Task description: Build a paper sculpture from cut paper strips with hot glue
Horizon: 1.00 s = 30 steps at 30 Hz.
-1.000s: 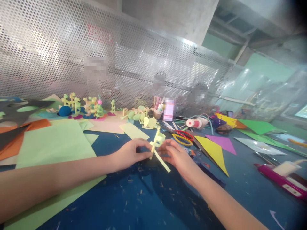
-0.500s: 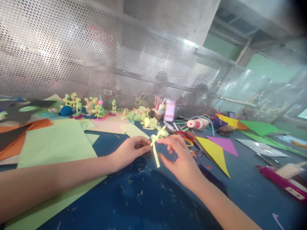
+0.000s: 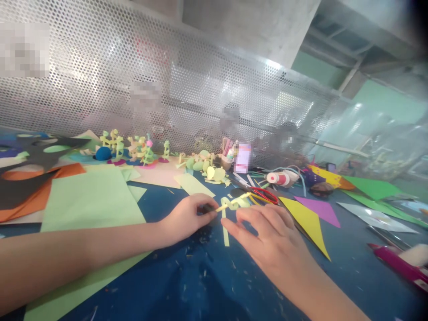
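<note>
Pinched between the thumb and fingers of my left hand [image 3: 190,218] is one end of a thin pale yellow stick [image 3: 222,208], tilted up to the right. A pale yellow-green paper strip [image 3: 226,232] winds loosely around it in coils, and its free end hangs down over the table. My right hand [image 3: 267,232] is just right of the strip, fingers curved and apart. Its thumb tip is close to the hanging strip; whether they touch I cannot tell. Behind the stick lie red-handled scissors [image 3: 267,195], partly covered.
Light green paper sheets [image 3: 96,200] lie under my left forearm. Several paper plant figures [image 3: 117,149] and pale paper discs [image 3: 209,168] stand farther back. Yellow paper [image 3: 309,220], purple paper [image 3: 317,210] and a magenta tool [image 3: 397,263] lie right. A perforated metal screen [image 3: 200,89] rises behind.
The stick has tipped from steep to a lower slant toward the right. My right hand has moved slightly right and down, away from the stick; my left hand keeps its pinch.
</note>
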Each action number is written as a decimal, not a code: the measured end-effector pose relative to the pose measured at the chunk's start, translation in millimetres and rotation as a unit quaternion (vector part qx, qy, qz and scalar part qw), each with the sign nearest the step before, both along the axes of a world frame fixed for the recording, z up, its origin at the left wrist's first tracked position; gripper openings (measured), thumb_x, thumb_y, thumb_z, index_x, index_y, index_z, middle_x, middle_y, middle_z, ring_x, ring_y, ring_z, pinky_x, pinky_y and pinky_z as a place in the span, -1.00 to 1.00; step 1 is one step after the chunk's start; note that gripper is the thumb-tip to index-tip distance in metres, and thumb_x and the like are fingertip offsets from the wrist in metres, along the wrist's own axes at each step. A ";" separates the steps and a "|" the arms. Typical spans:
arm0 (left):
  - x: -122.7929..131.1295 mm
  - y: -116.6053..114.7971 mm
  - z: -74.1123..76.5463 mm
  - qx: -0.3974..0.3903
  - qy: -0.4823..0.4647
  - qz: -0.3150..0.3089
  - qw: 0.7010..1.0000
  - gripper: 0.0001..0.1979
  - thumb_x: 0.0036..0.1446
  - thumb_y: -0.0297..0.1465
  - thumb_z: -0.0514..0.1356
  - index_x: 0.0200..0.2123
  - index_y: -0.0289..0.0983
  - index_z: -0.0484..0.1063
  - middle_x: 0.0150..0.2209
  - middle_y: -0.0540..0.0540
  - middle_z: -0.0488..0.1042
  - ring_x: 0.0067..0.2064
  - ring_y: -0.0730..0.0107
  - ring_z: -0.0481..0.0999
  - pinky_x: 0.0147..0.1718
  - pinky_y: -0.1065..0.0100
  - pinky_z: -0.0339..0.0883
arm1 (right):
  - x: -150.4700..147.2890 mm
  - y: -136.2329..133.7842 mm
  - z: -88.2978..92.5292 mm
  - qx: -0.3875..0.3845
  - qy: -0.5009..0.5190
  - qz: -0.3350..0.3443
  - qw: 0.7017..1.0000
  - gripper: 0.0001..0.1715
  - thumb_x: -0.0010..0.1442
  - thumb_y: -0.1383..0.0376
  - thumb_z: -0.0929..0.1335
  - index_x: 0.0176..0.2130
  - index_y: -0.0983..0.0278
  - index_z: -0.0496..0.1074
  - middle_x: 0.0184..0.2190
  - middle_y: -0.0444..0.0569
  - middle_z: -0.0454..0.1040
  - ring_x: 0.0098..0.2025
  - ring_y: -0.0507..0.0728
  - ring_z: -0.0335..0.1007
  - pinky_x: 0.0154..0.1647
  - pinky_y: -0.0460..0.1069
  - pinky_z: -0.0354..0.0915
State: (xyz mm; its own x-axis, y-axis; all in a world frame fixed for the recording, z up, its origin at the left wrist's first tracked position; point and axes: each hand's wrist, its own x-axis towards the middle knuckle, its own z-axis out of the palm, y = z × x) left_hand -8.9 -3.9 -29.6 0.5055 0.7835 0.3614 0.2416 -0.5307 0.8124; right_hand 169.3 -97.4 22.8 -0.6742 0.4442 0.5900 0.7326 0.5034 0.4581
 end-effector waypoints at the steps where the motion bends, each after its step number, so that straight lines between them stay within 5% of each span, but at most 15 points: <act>1: 0.1 0.2 -0.1 0.006 -0.002 0.005 1.000 -0.85 0.04 -0.39 0.13 -0.28 -0.21 0.44 -0.17 -0.03 0.44 -0.18 0.38 0.42 -0.18 0.38 0.32 | 1.5 0.6 -0.7 -0.009 -0.023 -0.013 1.000 -0.67 0.12 0.48 0.27 -0.14 0.17 0.42 -0.28 -0.05 0.42 -0.22 0.13 0.24 -0.11 0.08 0.11; 10: -1.8 -1.6 -0.8 0.063 0.012 -0.015 0.998 -0.85 0.05 -0.43 0.12 -0.29 -0.22 0.45 -0.16 -0.08 0.39 -0.17 0.35 0.40 -0.25 0.38 0.33 | -12.5 8.7 -11.3 -0.025 -0.160 0.073 0.984 -0.73 0.16 0.50 0.21 -0.33 0.23 0.43 -0.33 -0.08 0.46 -0.27 0.09 0.24 -0.17 0.07 0.12; 18: -1.5 -8.0 2.9 0.140 0.032 -0.054 0.988 -0.79 -0.09 -0.57 0.13 -0.31 -0.28 0.36 -0.21 -0.10 0.37 -0.18 0.31 0.39 -0.18 0.32 0.28 | -46.2 28.6 21.4 -0.257 0.029 -0.073 0.963 -0.78 -0.06 0.42 0.37 -0.66 0.24 0.33 -0.66 -0.14 0.32 -0.49 0.06 0.23 -0.51 -0.05 0.07; 21: -2.1 -8.7 3.5 0.107 0.027 -0.020 0.994 -0.79 -0.13 -0.56 0.16 -0.35 -0.27 0.29 -0.31 -0.05 0.37 -0.28 0.34 0.39 -0.30 0.34 0.29 | -40.8 42.5 28.9 -0.394 0.142 -0.086 0.904 -0.86 -0.07 0.44 0.33 -0.55 0.21 0.42 -0.64 -0.17 0.36 -0.59 -0.01 0.21 -0.61 -0.11 0.04; 25: -1.8 -7.7 2.3 -0.028 -0.049 -0.073 0.996 -0.70 -0.08 -0.50 0.19 -0.26 -0.22 0.17 -0.35 0.01 0.40 -0.34 0.41 0.43 -0.35 0.38 0.29 | -24.2 59.6 28.5 -0.587 0.240 -0.068 0.770 -0.86 -0.04 0.37 0.34 -0.39 0.20 0.48 -0.56 -0.16 0.45 -0.54 0.02 0.32 -0.56 -0.10 0.17; 30: -0.1 -3.4 -2.8 -0.134 -0.114 -0.122 0.977 -0.61 -0.08 -0.44 0.24 -0.23 -0.19 0.09 -0.39 0.04 0.42 -0.40 0.49 0.39 -0.39 0.41 0.27 | -4.9 64.4 26.4 -0.664 0.371 -0.067 0.646 -0.83 -0.04 0.24 0.39 -0.37 0.24 0.51 -0.44 -0.11 0.53 -0.40 0.04 0.38 -0.39 -0.07 0.26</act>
State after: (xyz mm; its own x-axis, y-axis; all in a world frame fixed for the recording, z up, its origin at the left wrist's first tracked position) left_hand -9.0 -7.2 -32.5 0.6191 0.7315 0.2856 -0.0690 -0.3117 0.9477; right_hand 164.4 -33.0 49.2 -0.3276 0.9157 -0.2328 0.5806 0.0008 -0.8142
